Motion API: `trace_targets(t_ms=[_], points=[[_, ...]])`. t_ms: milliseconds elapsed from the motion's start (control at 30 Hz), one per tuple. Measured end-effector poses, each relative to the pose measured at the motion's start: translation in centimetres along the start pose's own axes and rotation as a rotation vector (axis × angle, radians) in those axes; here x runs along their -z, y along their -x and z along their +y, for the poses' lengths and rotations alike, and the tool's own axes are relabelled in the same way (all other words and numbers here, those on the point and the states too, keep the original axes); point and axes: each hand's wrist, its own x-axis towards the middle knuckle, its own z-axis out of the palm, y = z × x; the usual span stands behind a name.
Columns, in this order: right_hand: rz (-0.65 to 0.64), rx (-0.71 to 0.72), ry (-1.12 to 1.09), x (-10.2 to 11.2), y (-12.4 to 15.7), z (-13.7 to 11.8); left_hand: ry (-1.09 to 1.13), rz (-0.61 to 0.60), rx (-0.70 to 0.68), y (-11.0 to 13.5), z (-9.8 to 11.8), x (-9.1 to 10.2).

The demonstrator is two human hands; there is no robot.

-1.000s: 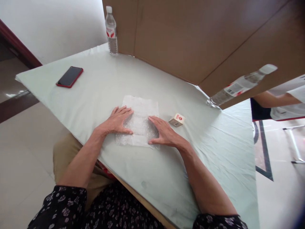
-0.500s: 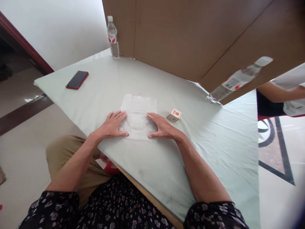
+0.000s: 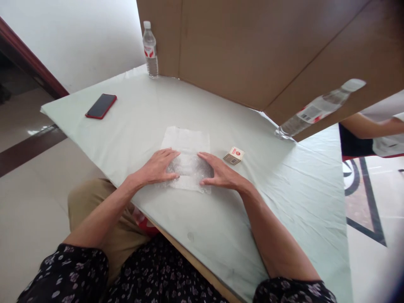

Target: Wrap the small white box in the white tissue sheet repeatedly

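Note:
A translucent white bubble wrap sheet lies on the table, its middle slightly raised and wrinkled. It may be a bag or folded; I cannot tell. My left hand rests on its left side, thumb and fingers apart. On the opposite side my right hand touches its right edge, thumb spread from the fingers. Both hands are open, with the palms facing each other across the sheet. A small cream and brown box with a red mark sits just right of my right hand.
A phone with a red edge lies at the table's left. One water bottle stands at the back; another bottle is at the right, before a tall cardboard panel. A person's arm shows beyond the panel. Pale cloth covers the table.
My left hand has moved inward to the right, over more of the sheet. The bubble wrap looks more bunched between my hands. The view has shifted slightly.

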Motion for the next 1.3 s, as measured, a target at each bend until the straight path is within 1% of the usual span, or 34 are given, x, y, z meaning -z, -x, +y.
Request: trace_targets(t_ms=[33,67,100,167,200,233,333,400,467,533,567,667,700,767,867,933,1000,1100,1300], points=[[0.051,0.001,-0.002,0.8,0.4,-0.4,0.001,-0.037,-0.003,-0.1,0.0,0.0],[0.133,-0.002,0.002,1.7,0.8,-0.7,0.002,-0.063,-0.003,-0.2,-0.1,0.1],[0.243,-0.026,0.014,2.6,1.2,-0.7,0.006,-0.076,-0.001,-0.2,-0.1,0.1],[0.441,-0.128,0.066,4.1,2.1,0.0,0.024,-0.079,0.007,-0.1,-0.2,0.2],[0.51,-0.202,0.078,4.5,2.4,0.7,0.038,-0.075,0.014,-0.1,-0.2,0.2],[0.542,-0.277,0.075,4.7,2.7,1.7,0.053,-0.067,0.022,-0.1,-0.2,0.3],[0.528,-0.469,0.047,3.9,3.1,4.4,0.099,-0.037,0.051,0.0,-0.1,0.3],[0.578,-0.541,0.04,3.1,3.1,5.1,0.123,-0.021,0.06,0.0,-0.1,0.4],[0.657,-0.523,0.026,2.6,2.9,4.3,0.137,-0.017,0.057,0.0,-0.3,0.4],[0.694,-0.417,-0.004,2.4,2.2,2.2,0.141,-0.019,0.042,-0.1,-0.5,0.4],[0.677,-0.342,-0.02,2.2,1.6,0.8,0.141,-0.021,0.035,-0.1,-0.6,0.3],[0.554,-0.137,-0.063,1.0,-0.8,-2.9,0.136,-0.022,0.026,-0.2,-0.8,0.1],[0.523,-0.089,-0.074,0.3,-1.8,-3.7,0.134,-0.022,0.028,-0.3,-0.8,0.1],[0.467,-0.026,-0.076,-1.3,-3.5,-4.3,0.126,-0.018,0.03,-0.3,-0.8,-0.1],[0.367,-0.029,-0.064,-3.3,-5.1,-3.3,0.112,-0.013,0.026,-0.3,-0.7,-0.1],[0.311,-0.046,-0.091,-3.8,-5.2,-2.2,0.104,-0.012,0.016,-0.3,-0.7,-0.1],[0.288,-0.051,-0.148,-3.9,-4.8,-1.3,0.099,-0.014,0.009,-0.2,-0.7,-0.2],[0.301,-0.068,-0.205,-3.9,-4.2,-0.7,0.094,-0.007,0.006,-0.2,-0.7,-0.2],[0.355,-0.057,-0.195,-4.8,-4.4,-0.8,0.105,0.008,-0.028,0.0,-0.8,-0.5]])
